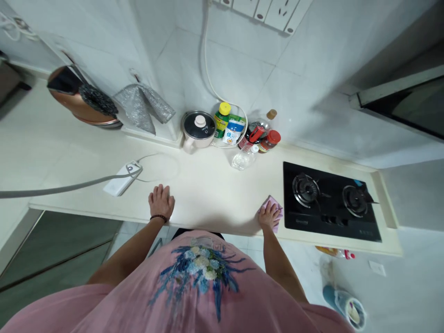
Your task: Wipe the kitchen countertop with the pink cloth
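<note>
Purple cloth under spread right hand, left hand flat, stove just alongside, bottles beyond.

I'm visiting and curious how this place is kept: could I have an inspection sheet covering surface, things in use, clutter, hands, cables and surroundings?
Surface: smooth-looking cream-white countertop, shadowed near the person's body.
Things in use: rumpled pale-purple cloth, just left of the flat black two-burner hob.
Clutter: cream pot with dark lid, yellow-capped green bottle and red-lidded jar near the wall; white rectangular box at left.
Hands: left hand palm-down on the countertop; right hand on the cloth, grip unclear.
Cables: thin white cord down the wall; thick grey cable overlapping the box in view.
Surroundings: pale tiled wall.
</note>
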Tool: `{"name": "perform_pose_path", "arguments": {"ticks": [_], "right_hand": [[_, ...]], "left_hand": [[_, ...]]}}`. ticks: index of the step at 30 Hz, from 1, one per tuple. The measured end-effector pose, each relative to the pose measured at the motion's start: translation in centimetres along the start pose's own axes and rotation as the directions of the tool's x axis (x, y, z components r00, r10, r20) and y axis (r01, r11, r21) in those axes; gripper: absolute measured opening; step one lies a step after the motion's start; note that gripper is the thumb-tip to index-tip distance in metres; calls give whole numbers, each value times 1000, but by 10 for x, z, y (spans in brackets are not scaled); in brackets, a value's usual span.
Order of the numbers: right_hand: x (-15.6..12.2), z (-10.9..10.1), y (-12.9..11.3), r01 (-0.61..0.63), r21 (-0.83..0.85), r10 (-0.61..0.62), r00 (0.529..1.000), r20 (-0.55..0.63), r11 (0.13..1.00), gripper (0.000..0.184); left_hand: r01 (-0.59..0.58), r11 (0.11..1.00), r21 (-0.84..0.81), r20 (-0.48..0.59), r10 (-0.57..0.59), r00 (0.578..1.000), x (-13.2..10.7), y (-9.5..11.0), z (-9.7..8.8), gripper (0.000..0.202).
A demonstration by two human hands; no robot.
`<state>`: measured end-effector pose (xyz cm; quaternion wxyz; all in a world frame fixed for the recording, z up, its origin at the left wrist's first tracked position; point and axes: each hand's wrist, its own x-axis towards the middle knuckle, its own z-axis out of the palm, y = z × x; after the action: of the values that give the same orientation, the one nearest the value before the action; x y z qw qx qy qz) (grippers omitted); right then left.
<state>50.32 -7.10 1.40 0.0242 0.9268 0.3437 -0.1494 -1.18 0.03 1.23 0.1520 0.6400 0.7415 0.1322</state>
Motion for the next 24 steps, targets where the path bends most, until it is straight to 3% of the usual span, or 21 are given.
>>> {"name": "perform_pose_path", "arguments": {"ticks": [5, 9, 12, 15, 18, 22, 24], "right_hand": [[44, -7, -34, -5, 29, 5, 1000, -4, 1000, 67], [84, -20, -76, 97, 22, -98, 995, 9, 995, 65], [96, -26, -113, 222, -25, -222, 975, 13, 975, 65], [69, -19, -140, 385, -127, -383, 923, 44, 914, 63], [10, 2, -150, 560, -172, -547, 828, 121, 810, 64], [-52, 27, -133, 722, -150, -694, 691, 204, 675, 65], [-57, 27, -111, 720, -149, -691, 693, 203, 678, 64]], "left_hand": [[40, 999, -5, 2, -40, 999, 1, -1, 4, 66], [69, 998, -8, 17, -69, 997, 2, 0, 4, 65], [82, 997, 1, 25, -82, 996, 2, 0, 2, 65], [87, 996, 12, 30, -88, 996, 2, 1, 1, 65], [89, 996, 13, 32, -89, 996, 2, 0, 0, 65], [73, 997, 7, 27, -73, 997, 2, -1, 1, 65], [67, 998, 13, 26, -67, 997, 2, -1, 1, 66]]}}
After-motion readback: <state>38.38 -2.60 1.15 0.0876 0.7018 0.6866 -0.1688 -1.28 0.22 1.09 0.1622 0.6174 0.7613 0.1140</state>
